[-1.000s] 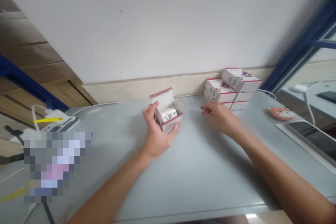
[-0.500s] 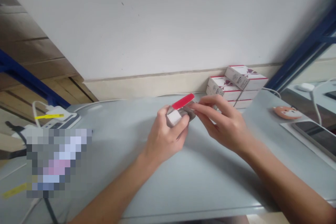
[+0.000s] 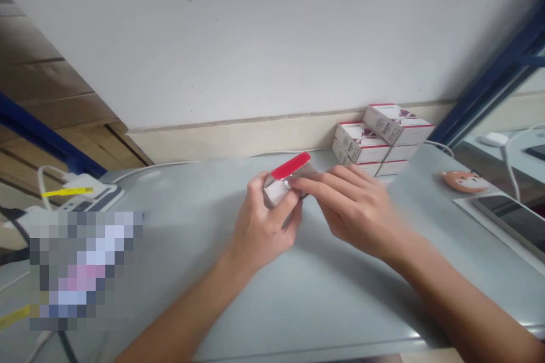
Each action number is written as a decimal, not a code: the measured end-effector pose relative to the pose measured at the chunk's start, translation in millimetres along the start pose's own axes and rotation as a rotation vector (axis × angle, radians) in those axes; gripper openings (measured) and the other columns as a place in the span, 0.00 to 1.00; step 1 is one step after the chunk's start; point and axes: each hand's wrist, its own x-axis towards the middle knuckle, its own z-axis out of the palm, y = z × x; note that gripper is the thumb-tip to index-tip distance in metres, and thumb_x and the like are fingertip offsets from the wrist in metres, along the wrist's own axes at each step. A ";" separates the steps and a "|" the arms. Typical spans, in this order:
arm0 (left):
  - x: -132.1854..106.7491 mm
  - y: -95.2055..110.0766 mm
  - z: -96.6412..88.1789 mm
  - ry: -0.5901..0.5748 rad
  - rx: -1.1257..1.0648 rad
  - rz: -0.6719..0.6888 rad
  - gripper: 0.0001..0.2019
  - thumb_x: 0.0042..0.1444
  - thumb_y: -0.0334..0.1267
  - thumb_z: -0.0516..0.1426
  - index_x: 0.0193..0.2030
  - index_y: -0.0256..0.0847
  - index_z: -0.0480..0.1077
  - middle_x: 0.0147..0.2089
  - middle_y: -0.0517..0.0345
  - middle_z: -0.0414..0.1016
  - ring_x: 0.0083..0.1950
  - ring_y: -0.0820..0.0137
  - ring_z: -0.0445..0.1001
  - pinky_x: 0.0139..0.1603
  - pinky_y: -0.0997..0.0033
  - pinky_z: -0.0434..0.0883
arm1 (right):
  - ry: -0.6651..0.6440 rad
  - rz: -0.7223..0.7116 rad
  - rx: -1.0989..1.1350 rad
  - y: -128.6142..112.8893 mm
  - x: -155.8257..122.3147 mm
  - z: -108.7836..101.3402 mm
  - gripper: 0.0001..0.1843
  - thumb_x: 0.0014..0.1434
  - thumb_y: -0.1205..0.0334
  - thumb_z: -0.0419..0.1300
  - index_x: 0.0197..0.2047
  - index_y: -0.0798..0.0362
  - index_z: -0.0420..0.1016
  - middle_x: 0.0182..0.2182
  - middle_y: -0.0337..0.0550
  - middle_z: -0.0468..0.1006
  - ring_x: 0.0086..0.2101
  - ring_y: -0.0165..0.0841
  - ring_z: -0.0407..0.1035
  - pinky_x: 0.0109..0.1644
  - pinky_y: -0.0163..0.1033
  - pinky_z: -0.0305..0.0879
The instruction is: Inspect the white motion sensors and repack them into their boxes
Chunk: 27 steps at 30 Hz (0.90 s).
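Observation:
A small white box with red edges (image 3: 284,180) is held a little above the grey table (image 3: 323,289), tipped on its side with its red-edged flap up. My left hand (image 3: 264,227) is wrapped round the box from the near side. My right hand (image 3: 353,207) reaches in from the right, its fingertips pressed on the box's open end. What lies inside the box is hidden by my fingers.
A stack of like white and red boxes (image 3: 381,139) stands against the wall at the back right. An orange animal-shaped item (image 3: 465,181) and a flat dark screen (image 3: 506,218) lie to the right. A white device with a yellow tag (image 3: 80,195) and cables sit left.
My left hand has tipped the open box over onto its side. My right hand moved left from near the stack and now presses its fingertips on the box's open end.

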 end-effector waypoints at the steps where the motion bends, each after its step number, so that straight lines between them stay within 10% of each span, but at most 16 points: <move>1: -0.1 0.2 0.2 0.000 -0.005 -0.004 0.20 0.58 0.27 0.65 0.57 0.44 0.71 0.61 0.41 0.58 0.61 0.53 0.73 0.53 0.53 0.83 | 0.000 -0.005 0.011 -0.8 0.4 -0.4 0.23 0.68 0.77 0.55 0.62 0.48 0.73 0.41 0.42 0.85 0.35 0.36 0.71 0.40 0.44 0.64; 21: -0.8 -1.1 2.0 0.037 -0.146 -0.152 0.22 0.59 0.26 0.64 0.58 0.44 0.69 0.61 0.43 0.60 0.63 0.55 0.72 0.57 0.53 0.81 | -0.035 0.013 0.125 -1.1 1.8 0.2 0.24 0.71 0.73 0.57 0.67 0.48 0.69 0.43 0.45 0.84 0.41 0.40 0.75 0.45 0.47 0.72; 27: -6.3 -17.0 12.8 0.143 -0.471 -0.296 0.35 0.59 0.31 0.68 0.68 0.50 0.58 0.62 0.46 0.64 0.63 0.60 0.73 0.59 0.55 0.79 | 0.246 0.380 0.432 -5.2 0.7 15.8 0.23 0.70 0.68 0.60 0.65 0.45 0.66 0.58 0.52 0.75 0.56 0.42 0.74 0.54 0.50 0.77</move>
